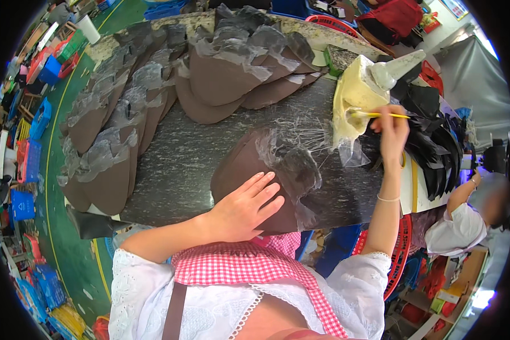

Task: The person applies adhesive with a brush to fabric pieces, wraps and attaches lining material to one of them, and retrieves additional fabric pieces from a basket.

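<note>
"Checked pink apron (232,267) over a white blouse (139,292), closest to us. And the hands?"

"Left hand (246,208) lies palm down on a brown piece (237,169), fingers a little spread."

"Where's that piece?"

"On the dark speckled table (178,184), by the near edge, right in front of the person. Shiny, wrinkled film (293,165) covers part of its right side."

"What about the right hand (393,137)?"

"Pinching a thin yellow stick (398,116) between thumb and fingers. Its left end is at the opening of a crusted cream pot (357,85); I can't make out the tip."

"Those pale threads (305,135)?"

"They streak the tabletop between piece and pot."

"More brown stuff over there, too."

"Yes, overlapping brown piles (218,76) along the far side and the left, crinkly film at their upper ends. Black strips (436,153) lie right of the pot, and a co-worker (458,235) in white is beyond them."
</note>
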`<state>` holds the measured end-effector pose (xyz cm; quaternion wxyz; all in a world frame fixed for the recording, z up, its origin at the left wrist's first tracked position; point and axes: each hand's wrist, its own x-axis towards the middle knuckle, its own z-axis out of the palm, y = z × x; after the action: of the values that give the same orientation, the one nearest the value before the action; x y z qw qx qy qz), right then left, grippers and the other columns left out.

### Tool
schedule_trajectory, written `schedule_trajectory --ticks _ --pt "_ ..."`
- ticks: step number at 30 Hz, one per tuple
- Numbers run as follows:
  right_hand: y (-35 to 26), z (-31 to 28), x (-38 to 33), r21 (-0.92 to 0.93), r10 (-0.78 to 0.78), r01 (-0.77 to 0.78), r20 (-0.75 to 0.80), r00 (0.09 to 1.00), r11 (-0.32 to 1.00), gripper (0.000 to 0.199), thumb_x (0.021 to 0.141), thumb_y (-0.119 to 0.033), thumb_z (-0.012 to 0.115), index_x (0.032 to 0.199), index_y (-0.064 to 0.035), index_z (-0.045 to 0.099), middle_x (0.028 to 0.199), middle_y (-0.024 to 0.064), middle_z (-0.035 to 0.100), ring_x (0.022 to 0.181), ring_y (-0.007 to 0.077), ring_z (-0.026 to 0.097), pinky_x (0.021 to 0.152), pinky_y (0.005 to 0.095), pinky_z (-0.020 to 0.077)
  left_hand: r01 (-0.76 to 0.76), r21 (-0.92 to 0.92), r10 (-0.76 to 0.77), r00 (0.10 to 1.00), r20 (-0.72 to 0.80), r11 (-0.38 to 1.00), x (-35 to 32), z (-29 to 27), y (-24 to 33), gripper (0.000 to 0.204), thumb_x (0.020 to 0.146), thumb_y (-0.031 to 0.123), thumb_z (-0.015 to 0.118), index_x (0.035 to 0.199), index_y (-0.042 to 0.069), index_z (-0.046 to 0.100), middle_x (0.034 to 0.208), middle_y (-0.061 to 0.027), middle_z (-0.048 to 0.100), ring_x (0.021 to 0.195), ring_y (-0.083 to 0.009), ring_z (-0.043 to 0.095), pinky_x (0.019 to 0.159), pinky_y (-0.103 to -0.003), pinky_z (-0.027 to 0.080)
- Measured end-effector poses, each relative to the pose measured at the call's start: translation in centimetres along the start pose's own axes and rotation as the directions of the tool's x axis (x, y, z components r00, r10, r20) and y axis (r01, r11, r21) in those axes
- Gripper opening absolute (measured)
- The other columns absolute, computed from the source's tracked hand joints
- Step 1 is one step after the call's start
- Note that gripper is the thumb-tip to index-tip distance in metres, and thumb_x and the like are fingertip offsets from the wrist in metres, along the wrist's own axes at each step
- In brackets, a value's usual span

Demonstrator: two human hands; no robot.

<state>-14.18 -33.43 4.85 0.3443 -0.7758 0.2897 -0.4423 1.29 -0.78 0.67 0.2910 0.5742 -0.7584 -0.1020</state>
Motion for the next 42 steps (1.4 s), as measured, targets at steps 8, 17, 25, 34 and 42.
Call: schedule_trajectory --ticks 8,17,25,34,42 --pt "-1.4 0.7 0.2 -0.298 0.05 -0.057 -0.03 0.998 0.953 0.03 0.087 -0.024 0.069 0.08 0.0047 0.061 0.053 0.0104 0.052 0.048 0.0101 0.046 0.047 0.0295 0.0363 0.003 -0.007 -0.003 1.0 0.021 1.0 -0.1 0.0 0.1 0.083 0.046 0.017 0.084 0.121 0.003 0.051 0.127 -0.0197 0.046 0.129 -0.0409 0.039 0.108 -0.052 0.033" --pt "0.3 -1.6 -0.4 0.078 0.009 0.002 -0.136 0.991 0.997 0.02 0.094 -0.022 0.058 0.093 -0.0021 0.056 0.074 0.0065 0.064 0.056 0.0074 0.053 0.052 0.0197 0.0414 -0.002 -0.007 0.002 1.0 -0.007 1.0 -0.1 0.2 -0.1 0.083 0.045 0.018 0.084 0.12 0.003 0.051 0.126 -0.0196 0.046 0.128 -0.0409 0.04 0.108 -0.053 0.033" --pt "-9.1 7.5 -2.3 0.494 -0.239 -0.099 0.574 0.784 0.864 0.017 0.085 -0.011 0.049 0.099 -0.0025 0.048 0.076 0.0076 0.059 0.072 0.0229 0.059 0.075 0.0339 0.0482 0.013 0.004 -0.013 0.999 -0.034 1.0 -0.7 0.3 0.3 0.083 0.046 0.017 0.084 0.121 0.002 0.052 0.127 -0.0188 0.046 0.129 -0.0405 0.04 0.108 -0.052 0.033" --pt "-6.5 9.3 1.2 0.134 -0.325 0.299 0.501 0.802 0.945 0.012 0.087 -0.006 0.052 0.098 -0.0048 0.048 0.092 0.0081 0.057 0.087 0.0186 0.059 0.078 0.0343 0.0477 0.266 -0.624 -0.386 0.92 -0.062 0.735 -0.7 -1.3 -0.6 0.057 0.074 0.013 0.072 0.124 0.0 0.049 0.121 -0.0205 0.051 0.122 -0.0356 0.047 0.106 -0.045 0.038" --pt "-7.1 5.4 -5.9 0.625 -0.271 -0.024 0.372 0.888 0.78 0.02 0.085 -0.006 0.059 0.1 -0.0072 0.046 0.108 0.0138 0.057 0.097 0.0184 0.056 0.084 0.0324 0.0467 -0.037 -0.95 -0.724 0.657 0.21 -0.309 -1.7 -1.7 -3.3 0.038 0.096 0.013 0.053 0.13 0.001 0.043 0.125 -0.0107 0.054 0.113 -0.0198 0.055 0.096 -0.036 0.046"
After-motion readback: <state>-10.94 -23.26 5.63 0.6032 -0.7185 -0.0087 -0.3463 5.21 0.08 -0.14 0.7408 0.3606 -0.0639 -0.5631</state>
